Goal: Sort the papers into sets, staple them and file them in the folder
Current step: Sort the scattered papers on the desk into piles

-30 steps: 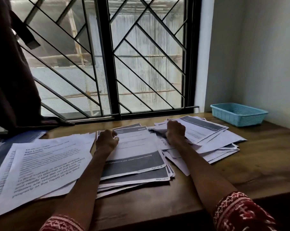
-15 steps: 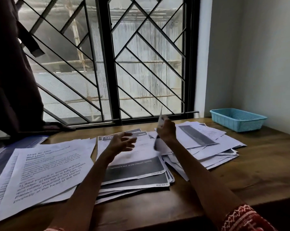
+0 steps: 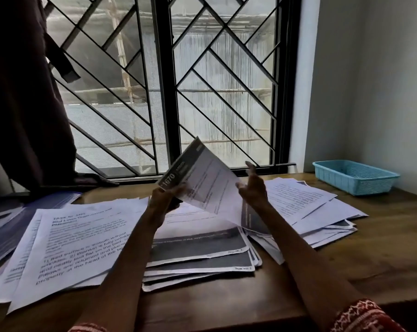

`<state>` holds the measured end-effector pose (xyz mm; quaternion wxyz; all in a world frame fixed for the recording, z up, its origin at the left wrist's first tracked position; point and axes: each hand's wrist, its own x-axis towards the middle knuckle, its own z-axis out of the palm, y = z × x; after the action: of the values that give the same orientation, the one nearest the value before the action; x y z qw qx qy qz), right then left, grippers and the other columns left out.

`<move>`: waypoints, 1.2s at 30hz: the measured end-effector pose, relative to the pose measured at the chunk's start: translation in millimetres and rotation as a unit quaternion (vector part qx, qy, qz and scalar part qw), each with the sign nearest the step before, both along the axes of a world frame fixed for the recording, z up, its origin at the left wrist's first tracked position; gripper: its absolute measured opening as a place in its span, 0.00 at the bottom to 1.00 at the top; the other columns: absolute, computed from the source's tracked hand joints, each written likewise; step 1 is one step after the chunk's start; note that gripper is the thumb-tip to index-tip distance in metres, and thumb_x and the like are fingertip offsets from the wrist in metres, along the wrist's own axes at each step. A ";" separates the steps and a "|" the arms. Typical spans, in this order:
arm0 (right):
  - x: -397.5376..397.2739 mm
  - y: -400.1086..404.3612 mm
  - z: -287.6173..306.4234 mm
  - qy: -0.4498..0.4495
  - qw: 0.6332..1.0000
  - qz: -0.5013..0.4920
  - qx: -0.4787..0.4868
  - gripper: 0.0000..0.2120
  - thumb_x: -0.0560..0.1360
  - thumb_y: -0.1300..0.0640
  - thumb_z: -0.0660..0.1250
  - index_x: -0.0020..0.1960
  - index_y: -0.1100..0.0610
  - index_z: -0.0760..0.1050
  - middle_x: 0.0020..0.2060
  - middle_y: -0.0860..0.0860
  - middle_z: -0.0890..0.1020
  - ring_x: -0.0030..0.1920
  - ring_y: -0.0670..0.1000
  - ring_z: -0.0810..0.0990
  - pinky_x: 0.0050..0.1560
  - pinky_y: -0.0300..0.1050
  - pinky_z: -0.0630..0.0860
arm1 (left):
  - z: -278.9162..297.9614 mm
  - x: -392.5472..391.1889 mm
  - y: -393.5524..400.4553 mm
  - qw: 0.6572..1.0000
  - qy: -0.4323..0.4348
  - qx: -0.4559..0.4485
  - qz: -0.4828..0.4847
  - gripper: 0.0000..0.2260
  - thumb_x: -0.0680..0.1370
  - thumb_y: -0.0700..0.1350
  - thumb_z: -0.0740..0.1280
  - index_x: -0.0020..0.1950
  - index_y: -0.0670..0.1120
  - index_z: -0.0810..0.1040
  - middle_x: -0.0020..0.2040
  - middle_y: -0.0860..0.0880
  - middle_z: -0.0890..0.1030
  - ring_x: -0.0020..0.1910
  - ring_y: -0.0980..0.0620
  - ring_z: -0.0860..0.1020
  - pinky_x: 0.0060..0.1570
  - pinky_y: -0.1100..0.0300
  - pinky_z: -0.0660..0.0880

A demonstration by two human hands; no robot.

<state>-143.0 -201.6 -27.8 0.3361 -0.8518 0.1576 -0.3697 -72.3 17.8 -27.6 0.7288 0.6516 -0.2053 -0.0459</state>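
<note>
Left hand (image 3: 165,200): pinching a raised sheet (image 3: 204,182) by its dark header corner — sheet tilting above the middle stack (image 3: 198,248).
Right hand (image 3: 254,188): hovering beside the sheet's edge, fingers spread, holding nothing.
Remaining papers: lying in a left pile (image 3: 66,245) and a right pile (image 3: 310,209) on the wooden desk (image 3: 370,255).
Blue basket (image 3: 354,177): sitting at the far right corner.

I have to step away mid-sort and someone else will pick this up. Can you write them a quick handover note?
Left hand grips one lifted sheet by its corner; right hand is open beside it, holding nothing.
Three loose piles lie on the table: left pile, middle pile, right pile. A blue folder lies at far left.
Done: sorting partly.
Left: finish the sets, staple, file. No stapler in view.
</note>
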 end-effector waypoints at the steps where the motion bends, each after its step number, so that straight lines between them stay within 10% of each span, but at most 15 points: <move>1: -0.5 -5.2 -0.2 0.002 1.000 -0.006 0.009 0.32 0.74 0.62 0.66 0.74 0.56 0.56 0.65 0.61 0.73 0.64 0.61 0.73 0.64 0.54 0.68 | 1.4 2.5 4.2 1.000 0.019 -0.023 -0.009 0.03 0.74 0.40 0.69 0.46 0.42 0.76 0.28 0.51 0.77 0.26 0.53 0.70 0.25 0.67 0.68; 10: 1.7 -3.0 -1.4 -0.017 0.975 0.151 0.164 0.10 0.73 0.63 0.70 0.54 0.64 0.79 0.47 0.56 0.81 0.46 0.54 0.79 0.48 0.47 0.75 | -0.8 18.6 19.5 0.991 0.075 -0.107 0.019 0.04 0.76 0.42 0.67 0.43 0.44 0.78 0.32 0.52 0.83 0.39 0.47 0.79 0.42 0.54 0.77; 14: -0.6 -2.1 -3.2 -0.027 0.958 0.180 0.220 0.07 0.72 0.65 0.69 0.50 0.62 0.79 0.46 0.57 0.81 0.46 0.55 0.79 0.51 0.54 0.77 | -2.5 20.4 21.8 0.993 0.068 -0.092 0.023 0.03 0.76 0.41 0.67 0.43 0.43 0.78 0.32 0.52 0.83 0.38 0.47 0.79 0.41 0.54 0.77; 20: -4.7 1.2 -2.2 -0.048 0.928 0.217 0.298 0.04 0.73 0.68 0.68 0.44 0.61 0.77 0.39 0.53 0.80 0.36 0.49 0.79 0.37 0.38 0.79 | -0.2 11.6 21.5 0.994 0.067 -0.073 0.039 0.03 0.77 0.42 0.66 0.43 0.44 0.77 0.37 0.50 0.81 0.37 0.51 0.78 0.36 0.58 0.75; 30: 1.8 -3.9 1.4 -0.165 0.851 0.192 0.460 0.07 0.74 0.69 0.66 0.42 0.59 0.75 0.27 0.48 0.82 0.28 0.44 0.81 0.34 0.39 0.81 | 1.7 4.5 18.8 0.998 0.066 0.010 -0.023 0.15 0.79 0.39 0.62 0.66 0.40 0.71 0.53 0.44 0.78 0.43 0.51 0.77 0.39 0.57 0.73; 36: 4.4 -1.6 2.6 -0.154 0.853 0.182 0.464 0.06 0.74 0.66 0.67 0.41 0.57 0.75 0.28 0.48 0.82 0.29 0.43 0.81 0.38 0.40 0.80 | 2.8 2.6 18.8 0.998 0.064 0.009 -0.013 0.12 0.78 0.37 0.62 0.62 0.41 0.73 0.46 0.48 0.82 0.34 0.56 0.80 0.32 0.63 0.75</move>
<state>-138.6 -203.1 -25.2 0.7736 -0.5422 0.0995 -0.3124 -69.6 36.6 -24.8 0.7337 0.6514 -0.1666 -0.0986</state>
